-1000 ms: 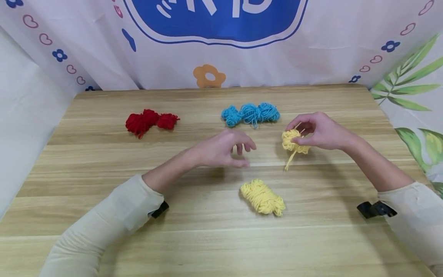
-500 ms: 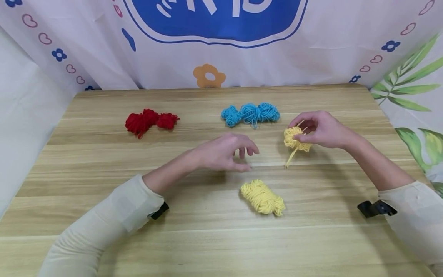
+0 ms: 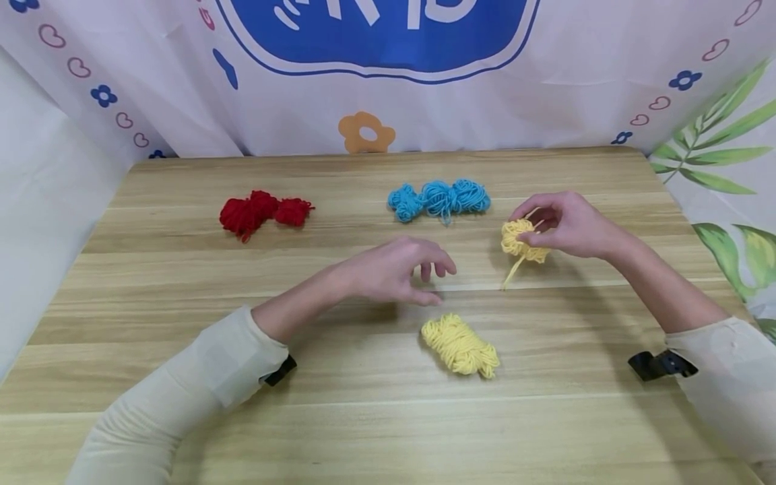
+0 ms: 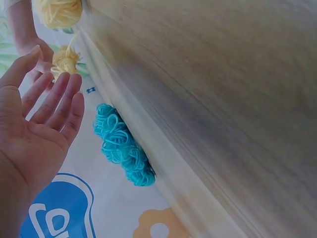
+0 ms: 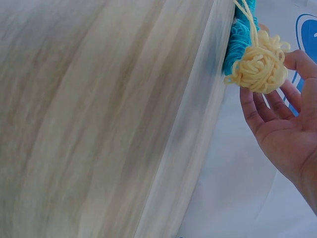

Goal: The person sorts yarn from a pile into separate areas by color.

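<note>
My right hand (image 3: pixel 566 225) pinches a small bundle of pale yellow yarn (image 3: pixel 520 240) between thumb and fingers, a loose strand hanging from it. The right wrist view shows that bundle (image 5: pixel 260 64) close up, with blue yarn behind it. Over the middle of the table my left hand (image 3: pixel 394 269) is held with loosely bent fingers and nothing in them. Just below it, on the tabletop, lies another skein of yellow yarn (image 3: pixel 461 345). In the left wrist view the left palm (image 4: pixel 37 134) appears with its fingers spread slightly.
Bundles of blue yarn (image 3: pixel 445 199) lie toward the back of the wooden table (image 3: pixel 339 431). Red yarn (image 3: pixel 261 212) lies at the back left. A white printed cloth (image 3: pixel 291 114) hangs behind the table's far edge.
The right hand has shifted slightly right and up with the yellow bundle. My left hand has moved a little right and down. The yarn on the table stays put.
</note>
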Action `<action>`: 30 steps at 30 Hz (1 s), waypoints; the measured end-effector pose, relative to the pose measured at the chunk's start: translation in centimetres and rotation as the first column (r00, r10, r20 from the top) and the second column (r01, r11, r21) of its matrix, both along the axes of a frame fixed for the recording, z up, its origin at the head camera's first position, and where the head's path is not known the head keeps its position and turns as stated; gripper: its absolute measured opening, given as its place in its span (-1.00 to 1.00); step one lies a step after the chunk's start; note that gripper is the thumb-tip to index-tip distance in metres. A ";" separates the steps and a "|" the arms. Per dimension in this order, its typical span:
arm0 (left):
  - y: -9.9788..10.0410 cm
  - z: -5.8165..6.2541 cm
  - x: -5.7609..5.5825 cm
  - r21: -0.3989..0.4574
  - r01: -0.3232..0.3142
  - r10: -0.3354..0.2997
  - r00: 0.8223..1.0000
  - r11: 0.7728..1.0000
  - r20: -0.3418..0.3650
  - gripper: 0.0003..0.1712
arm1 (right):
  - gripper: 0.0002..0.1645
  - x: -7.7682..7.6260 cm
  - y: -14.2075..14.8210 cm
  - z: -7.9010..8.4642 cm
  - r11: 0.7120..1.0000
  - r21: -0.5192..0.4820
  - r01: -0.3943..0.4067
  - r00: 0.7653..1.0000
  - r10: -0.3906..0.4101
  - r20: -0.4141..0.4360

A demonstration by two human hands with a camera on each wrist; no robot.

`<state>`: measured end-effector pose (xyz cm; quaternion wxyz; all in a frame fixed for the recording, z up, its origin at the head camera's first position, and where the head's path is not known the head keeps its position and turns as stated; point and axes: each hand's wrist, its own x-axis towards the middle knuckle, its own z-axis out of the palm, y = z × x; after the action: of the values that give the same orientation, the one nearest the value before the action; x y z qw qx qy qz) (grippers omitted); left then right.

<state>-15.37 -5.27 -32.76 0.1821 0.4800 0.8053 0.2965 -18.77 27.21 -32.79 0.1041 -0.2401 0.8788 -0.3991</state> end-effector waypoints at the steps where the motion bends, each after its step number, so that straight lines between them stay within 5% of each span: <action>1: 0.0 0.0 0.0 0.002 0.003 -0.003 1.000 1.000 -0.001 -0.51 | -0.68 0.0 0.0 0.0 1.000 -0.001 0.010 1.000 -0.010 0.006; 30: 0.9 0.0 0.6 -0.046 0.073 -0.070 0.996 0.996 0.053 -0.45 | -0.66 -0.5 0.3 0.1 0.994 0.040 0.103 0.995 -0.104 0.004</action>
<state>-14.74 -4.41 -32.74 0.2247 0.4961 0.7896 0.2826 -19.24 27.52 -32.70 0.0906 -0.1909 0.8974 -0.3873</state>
